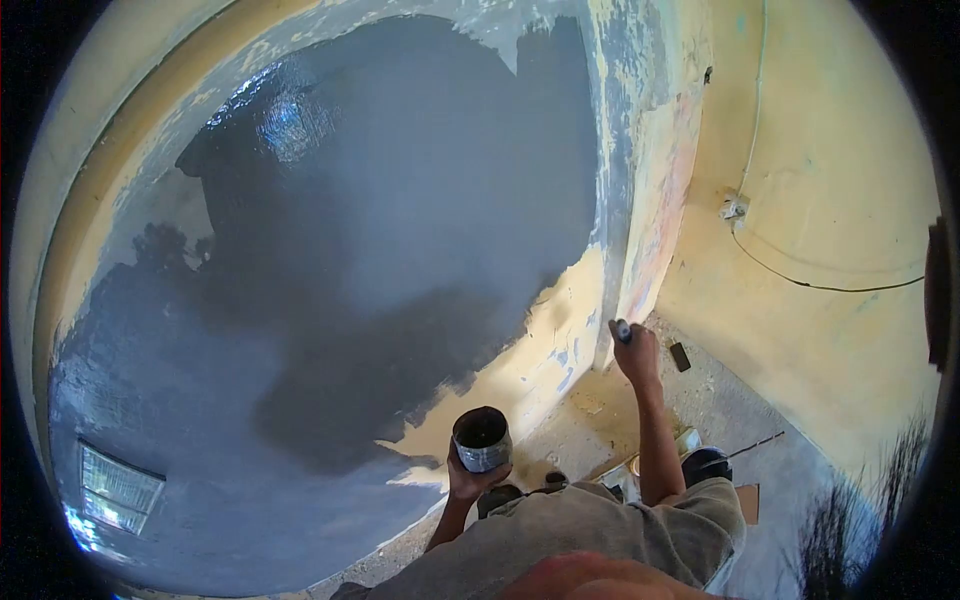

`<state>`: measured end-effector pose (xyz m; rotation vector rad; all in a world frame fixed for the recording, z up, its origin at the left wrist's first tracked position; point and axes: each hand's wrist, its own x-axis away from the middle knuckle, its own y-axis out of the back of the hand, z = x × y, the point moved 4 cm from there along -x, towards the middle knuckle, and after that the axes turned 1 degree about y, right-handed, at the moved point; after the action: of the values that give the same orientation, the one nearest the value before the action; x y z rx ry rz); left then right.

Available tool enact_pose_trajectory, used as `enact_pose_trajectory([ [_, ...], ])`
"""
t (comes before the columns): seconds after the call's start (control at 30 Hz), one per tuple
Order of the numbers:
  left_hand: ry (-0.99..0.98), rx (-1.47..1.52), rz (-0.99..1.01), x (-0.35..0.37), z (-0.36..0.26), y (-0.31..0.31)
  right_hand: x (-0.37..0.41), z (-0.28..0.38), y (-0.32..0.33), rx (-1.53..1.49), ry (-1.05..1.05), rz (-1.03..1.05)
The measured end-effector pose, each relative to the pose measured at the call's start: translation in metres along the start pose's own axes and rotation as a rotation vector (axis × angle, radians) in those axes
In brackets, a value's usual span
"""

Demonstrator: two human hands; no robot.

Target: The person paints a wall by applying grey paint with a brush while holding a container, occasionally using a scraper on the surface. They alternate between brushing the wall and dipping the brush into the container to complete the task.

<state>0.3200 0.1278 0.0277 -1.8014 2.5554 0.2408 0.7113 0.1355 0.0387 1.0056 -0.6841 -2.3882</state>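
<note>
Left hand [468, 482] low, cupped round paint tin [482, 440]; right hand [637, 352] raised, fist closed on brush handle [622, 330].

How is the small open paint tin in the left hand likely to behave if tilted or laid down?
The paint tin is open-topped with dark contents, so it would probably spill if tipped. The left hand holds it alone from below, suggesting it is fairly light. Its round metallic side would likely roll if laid down.

Air before the grey wall [380, 230] is open. The wall corner [612, 290] juts just beside the right hand [638, 352]. Containers [702, 458] crowd the floor [725, 400] below.
</note>
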Motion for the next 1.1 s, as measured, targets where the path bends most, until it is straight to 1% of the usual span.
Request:
enact_pose_trajectory([
  [0.03,-0.004,0.002,0.005,0.002,0.008,0.003,0.006,-0.026,-0.015,-0.129,-0.087,0.076],
  [0.07,0.012,0.021,0.001,0.005,0.018,0.005,0.003,-0.023,-0.008,-0.125,-0.088,0.071],
  [0.13,0.028,0.04,0.002,0.006,0.028,0.007,-0.006,-0.019,0.008,-0.391,-0.292,0.036],
  [0.17,0.039,0.023,0.014,0.008,0.026,0.005,-0.016,-0.014,0.014,-0.388,-0.296,0.035],
  [0.23,0.05,0.005,0.026,0.008,0.016,0.002,-0.045,-0.002,0.021,-0.662,-0.43,-0.047],
  [0.3,0.09,0.018,0.047,0.009,0.002,-0.005,-0.075,0.039,0.051,-1.1,-0.397,-0.075],
  [0.37,0.053,0.009,0.044,0.009,0.003,-0.007,-0.101,0.102,0.103,-1.288,-0.213,-0.323],
  [0.43,0.014,0.001,0.037,0.009,-0.001,-0.01,-0.125,0.143,0.147,-1.589,0.017,-0.494],
  [0.5,0.002,-0.034,0.032,0.011,-0.012,-0.014,-0.143,0.177,0.192,-1.87,0.181,-0.691],
  [0.57,-0.01,-0.072,0.003,0.015,-0.018,-0.015,-0.168,0.194,0.213,-2.084,0.42,-0.735],
  [0.63,-0.027,-0.105,-0.025,0.02,-0.019,-0.019,-0.201,0.223,0.223,-2.172,0.431,-0.838],
  [0.7,-0.073,0.062,-0.009,0.022,-0.016,-0.022,-0.235,0.248,0.218,-2.173,0.534,-0.839],
  [0.73,-0.08,0.012,-0.006,0.024,-0.016,-0.021,-0.242,0.258,0.21,-2.181,0.531,-0.842],
  [0.8,-0.061,-0.012,-0.01,0.028,-0.018,-0.019,-0.252,0.266,0.187,-2.181,0.296,-0.862],
  [0.83,-0.039,-0.028,-0.009,0.03,-0.017,-0.019,-0.25,0.258,0.17,-2.183,0.297,-0.865],
  [0.9,-0.04,-0.049,-0.015,0.03,-0.003,-0.016,-0.238,0.23,0.123,-2.115,0.112,-0.766],
  [0.93,-0.032,-0.071,-0.024,0.032,0.003,-0.014,-0.224,0.215,0.112,-2.087,0.054,-0.757],
  [0.97,-0.029,-0.067,-0.021,0.029,0.007,-0.014,-0.212,0.203,0.108,-2.063,0.002,-0.748],
  [1.0,-0.035,-0.042,-0.004,0.026,0.009,-0.014,-0.204,0.196,0.116,-2.06,0.004,-0.749],
  [1.07,-0.026,-0.014,0.017,0.029,0.011,-0.014,-0.19,0.189,0.146,-2.021,-0.09,-0.769],
  [1.1,-0.004,0.012,0.025,0.026,0.01,-0.014,-0.193,0.191,0.161,-2.014,-0.088,-0.772],
])
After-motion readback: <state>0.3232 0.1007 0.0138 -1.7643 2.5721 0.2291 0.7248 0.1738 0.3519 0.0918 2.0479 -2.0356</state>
